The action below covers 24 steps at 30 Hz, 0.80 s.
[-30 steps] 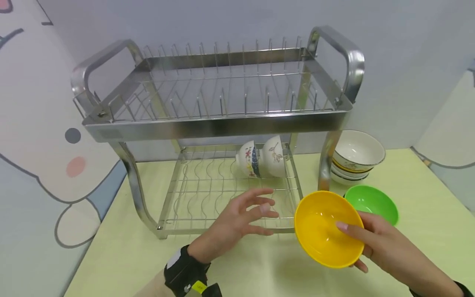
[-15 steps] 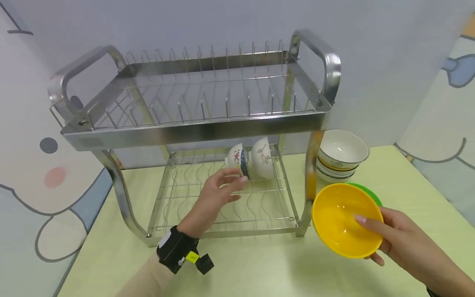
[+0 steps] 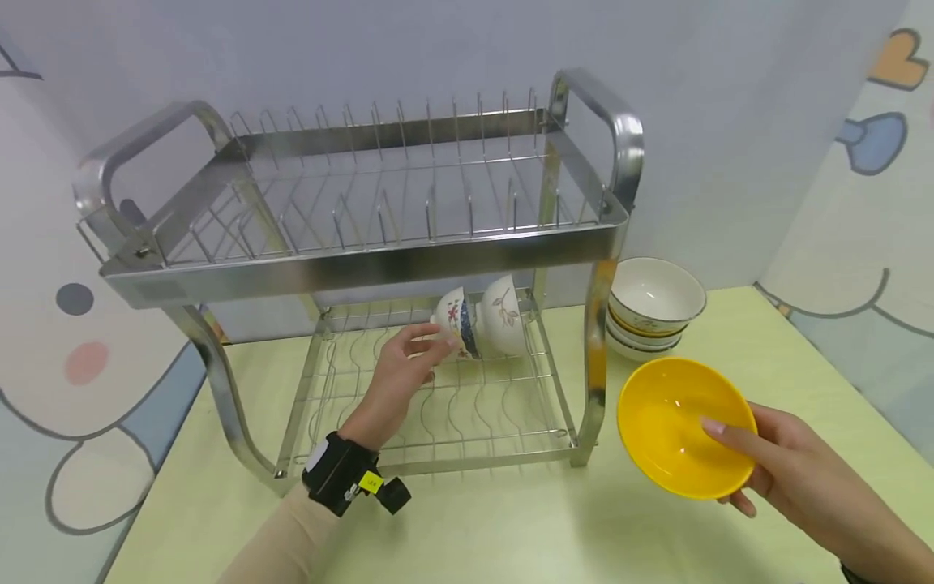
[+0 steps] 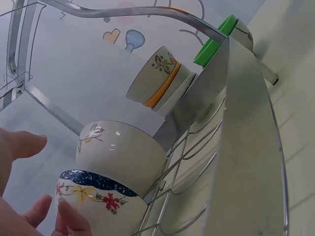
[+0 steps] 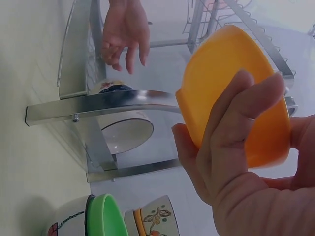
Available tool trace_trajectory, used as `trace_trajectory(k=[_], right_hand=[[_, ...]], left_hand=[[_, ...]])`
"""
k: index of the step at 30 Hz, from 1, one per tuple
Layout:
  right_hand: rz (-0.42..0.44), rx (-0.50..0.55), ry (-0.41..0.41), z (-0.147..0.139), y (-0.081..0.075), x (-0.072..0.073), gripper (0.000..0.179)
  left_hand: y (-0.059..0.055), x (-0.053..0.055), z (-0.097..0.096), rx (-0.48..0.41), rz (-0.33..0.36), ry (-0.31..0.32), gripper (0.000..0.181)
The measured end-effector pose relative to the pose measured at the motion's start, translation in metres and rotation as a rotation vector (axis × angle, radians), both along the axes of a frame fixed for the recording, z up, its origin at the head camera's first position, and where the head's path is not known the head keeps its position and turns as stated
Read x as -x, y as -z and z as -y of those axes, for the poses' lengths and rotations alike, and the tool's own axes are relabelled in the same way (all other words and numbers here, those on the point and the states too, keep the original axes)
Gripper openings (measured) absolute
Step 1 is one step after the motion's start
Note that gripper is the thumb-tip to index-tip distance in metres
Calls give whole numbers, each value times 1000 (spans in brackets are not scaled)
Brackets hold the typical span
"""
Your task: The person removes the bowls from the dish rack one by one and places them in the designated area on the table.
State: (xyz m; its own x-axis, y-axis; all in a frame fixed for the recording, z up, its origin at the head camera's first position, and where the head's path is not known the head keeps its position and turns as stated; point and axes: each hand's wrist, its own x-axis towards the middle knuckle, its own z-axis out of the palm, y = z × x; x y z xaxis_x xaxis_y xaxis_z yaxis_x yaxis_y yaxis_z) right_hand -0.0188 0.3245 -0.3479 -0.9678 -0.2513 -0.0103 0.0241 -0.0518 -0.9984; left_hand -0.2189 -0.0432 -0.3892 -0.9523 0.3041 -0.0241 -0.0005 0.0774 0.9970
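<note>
My right hand (image 3: 791,458) holds a yellow bowl (image 3: 679,430) by its right side, thumb inside and fingers spread under its outside, over the table to the right of the rack. My left hand (image 3: 401,369) reaches into the lower tier of a metal dish rack (image 3: 365,268), fingers loosely bent and thumb apart. Its fingertips are right at a small bowl (image 4: 106,209) with a dark blue band and red flowers. That bowl stands on its side in the wire slots, and a larger white bowl (image 3: 503,320) with a leaf print stands on its side against it.
Right of the rack stands a stack of bowls, topped by a white one (image 3: 657,292) with a dark rim. A green bowl (image 5: 103,216) shows in both wrist views; the yellow bowl hides it in the head view. The rack's front right leg (image 3: 597,365) stands between the hands.
My left hand has moved forward and left into the lower tier, up to the blue-banded bowl. My right hand keeps its hold on the yellow bowl. The head view has shifted right.
</note>
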Motion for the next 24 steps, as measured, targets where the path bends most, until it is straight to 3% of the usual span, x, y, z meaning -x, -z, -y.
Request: trace_trajectory(k=[6,11,24], right_hand=[[-13,-49,46,-5,2,-3,21],[34,-85,99,-12,5,-4,25],[95,-174,293,-33,14,9,34]], left_hand=[[1,10,-6,99,11,-86,64],[5,17,-9,169,19,-109,74],[11,33,-21,126,-11,-49,91]])
